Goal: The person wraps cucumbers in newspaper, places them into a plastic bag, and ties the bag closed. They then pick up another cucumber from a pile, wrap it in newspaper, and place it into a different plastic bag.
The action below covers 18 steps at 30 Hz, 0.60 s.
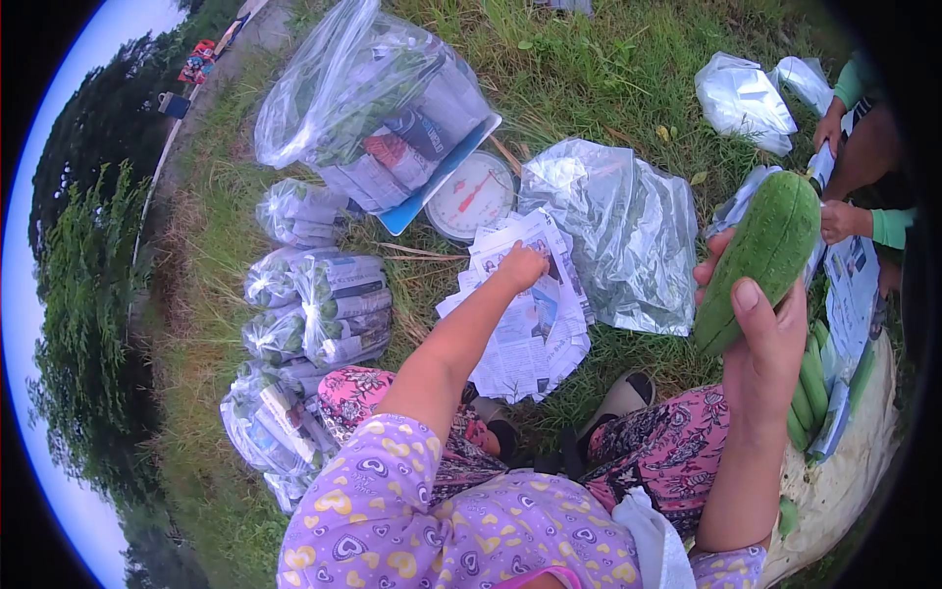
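My right hand [760,339] grips a thick green luffa gourd [763,257], its thumb across the near side and the gourd raised at a tilt. On a fanned stack of newspaper sheets [525,339], my left hand [523,267] has its fingers curled down and pinching at the top newspaper sheet. The fingertips are partly hidden. Just beyond the stack stands a dial scale [471,196] with a blue-edged pan [400,218]. A large clear bag [392,98] of newspaper-wrapped produce rests on that pan. A folded clear plastic bag [613,236] lies right of the stack.
Several filled plastic bags [339,304] line the grass at left. At right, long green gourds [811,383] lie on a pale sack [863,461]. Another person's hands [836,221] handle newspaper there. White plastic bags [744,98] lie at the upper right.
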Available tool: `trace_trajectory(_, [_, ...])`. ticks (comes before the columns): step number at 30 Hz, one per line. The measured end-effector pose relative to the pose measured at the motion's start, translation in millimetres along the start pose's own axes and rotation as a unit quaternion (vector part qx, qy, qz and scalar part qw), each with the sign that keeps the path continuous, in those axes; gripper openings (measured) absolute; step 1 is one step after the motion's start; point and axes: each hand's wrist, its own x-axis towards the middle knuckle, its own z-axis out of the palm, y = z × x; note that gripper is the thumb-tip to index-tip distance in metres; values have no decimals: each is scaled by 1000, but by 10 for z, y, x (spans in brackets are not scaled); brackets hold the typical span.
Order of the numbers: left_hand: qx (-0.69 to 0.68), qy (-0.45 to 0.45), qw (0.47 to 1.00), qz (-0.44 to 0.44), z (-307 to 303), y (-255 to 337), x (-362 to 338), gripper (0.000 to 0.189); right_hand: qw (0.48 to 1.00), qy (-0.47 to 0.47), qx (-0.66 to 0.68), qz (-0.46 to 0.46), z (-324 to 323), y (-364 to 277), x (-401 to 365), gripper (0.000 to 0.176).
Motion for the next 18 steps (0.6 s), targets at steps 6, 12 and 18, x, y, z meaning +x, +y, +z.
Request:
trace_trajectory(6, [-11,96,995,-7,-721,-358,-404,12,1000,-4,-20,-10,18,94,116,47])
trace_trajectory(12, [-138,248,950,-127,-1566,-442,-1268,19,1000,-22,13,-2,68,194,243,39])
trace_trajectory(18, [-563,280,750,-203,-1436,-237,-1979,21,989,-96,-66,88,165,478,268,44])
